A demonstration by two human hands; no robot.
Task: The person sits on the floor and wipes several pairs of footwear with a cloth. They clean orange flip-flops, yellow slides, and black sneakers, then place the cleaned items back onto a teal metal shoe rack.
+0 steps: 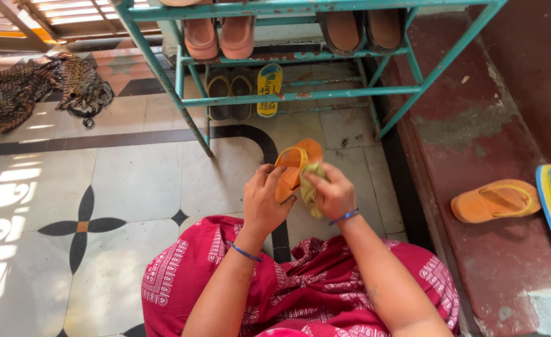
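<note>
Left hand (264,203) grips the orange sandal (293,168) upright — right hand (333,193) pinches a yellow-green cloth (311,187) against it.

Left hand (264,203) grips orange slipper (295,163); right hand (333,192) presses yellow-green cloth (311,187) against it.

Setting was a home, likely an entryway. A turquoise metal shoe rack (300,56) stood at 12 o'clock, holding sandals and slippers. The floor (132,181) was pale tile with black inlaid star motifs. A red-painted ledge (475,125) ran along 3 o'clock, carrying an orange sandal (494,201). Patterned cloth (32,87) lay crumpled at 10 o'clock.
</note>
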